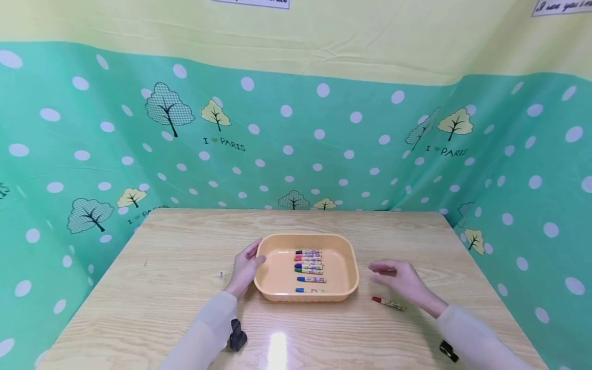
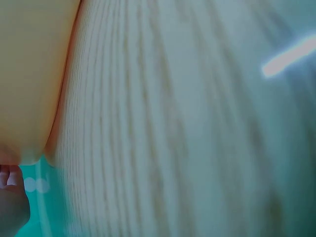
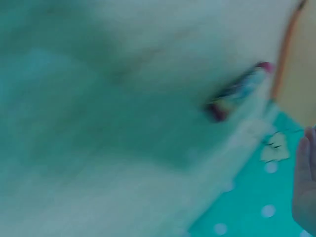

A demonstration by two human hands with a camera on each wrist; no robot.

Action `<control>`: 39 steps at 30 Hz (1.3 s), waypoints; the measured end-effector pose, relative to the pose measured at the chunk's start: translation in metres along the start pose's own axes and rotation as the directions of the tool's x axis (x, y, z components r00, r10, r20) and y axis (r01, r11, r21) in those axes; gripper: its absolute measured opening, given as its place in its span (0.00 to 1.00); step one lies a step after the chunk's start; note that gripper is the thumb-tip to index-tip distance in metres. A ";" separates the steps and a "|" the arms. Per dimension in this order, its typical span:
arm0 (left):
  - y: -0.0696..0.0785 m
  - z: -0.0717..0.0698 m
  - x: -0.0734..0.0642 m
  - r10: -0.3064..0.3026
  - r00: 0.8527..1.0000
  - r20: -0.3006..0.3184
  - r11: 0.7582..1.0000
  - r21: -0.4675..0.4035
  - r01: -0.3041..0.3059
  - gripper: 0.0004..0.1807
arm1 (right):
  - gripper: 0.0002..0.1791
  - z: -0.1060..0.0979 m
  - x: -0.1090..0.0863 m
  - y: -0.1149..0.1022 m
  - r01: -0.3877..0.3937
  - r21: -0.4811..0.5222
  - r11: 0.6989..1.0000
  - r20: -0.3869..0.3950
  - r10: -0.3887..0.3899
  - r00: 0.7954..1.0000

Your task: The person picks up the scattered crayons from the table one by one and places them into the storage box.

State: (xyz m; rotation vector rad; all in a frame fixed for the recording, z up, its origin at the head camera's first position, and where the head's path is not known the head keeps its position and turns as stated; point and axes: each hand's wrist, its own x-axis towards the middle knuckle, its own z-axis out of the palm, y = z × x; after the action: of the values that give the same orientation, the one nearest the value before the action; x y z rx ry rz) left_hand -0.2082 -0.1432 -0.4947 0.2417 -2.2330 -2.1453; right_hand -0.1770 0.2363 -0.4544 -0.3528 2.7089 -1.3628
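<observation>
My left hand holds the left end of a shallow peach plastic tray, its thumb over the rim and the other fingers along the outside. Several crayons in printed wrappers lie inside, most of them in a close row, with two blue-tipped ones nearer the front. Right of the tray, my right hand is in the air with nothing in it, fingers fairly straight. Just below it in the head view, a dark red crayon lies on the table; the right wrist view shows this crayon blurred.
The wood-grain table ends at a green polka-dot cloth behind and at both sides. A tiny grey bit lies left of the left hand. Black devices sit at both wrists.
</observation>
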 end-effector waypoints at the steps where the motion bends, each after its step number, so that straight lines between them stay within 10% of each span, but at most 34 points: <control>1: 0.000 0.000 0.000 0.001 1.000 -0.001 1.000 0.001 -0.001 0.30 | 0.20 -0.002 -0.004 0.005 -0.028 -0.012 1.000 0.012 0.028 1.000; 9: -0.002 -0.001 -0.001 0.003 1.000 -0.002 1.000 0.013 -0.003 0.30 | 0.25 -0.007 -0.027 0.035 -0.096 -0.103 0.990 0.160 0.111 0.981; 21: 0.003 0.000 -0.001 -0.006 1.000 0.001 1.000 0.000 0.006 0.30 | 0.10 0.002 -0.036 0.044 0.010 -0.190 0.982 0.116 0.012 0.993; 33: -0.002 -0.001 -0.004 0.066 0.998 0.016 0.998 0.000 -0.066 0.30 | 0.09 -0.020 -0.015 -0.010 0.094 -0.213 0.972 -0.085 -0.114 0.990; 39: 0.000 0.000 -0.002 0.009 1.000 0.010 1.000 -0.007 -0.009 0.30 | 0.10 -0.007 0.011 -0.042 0.144 -0.153 0.978 -0.081 -0.158 0.984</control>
State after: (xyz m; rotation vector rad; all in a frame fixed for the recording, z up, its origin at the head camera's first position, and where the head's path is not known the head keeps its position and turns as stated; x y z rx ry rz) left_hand -0.2059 -0.1425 -0.4947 0.2214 -2.2267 -2.1545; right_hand -0.1821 0.2145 -0.4166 -0.5310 2.9216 -1.2466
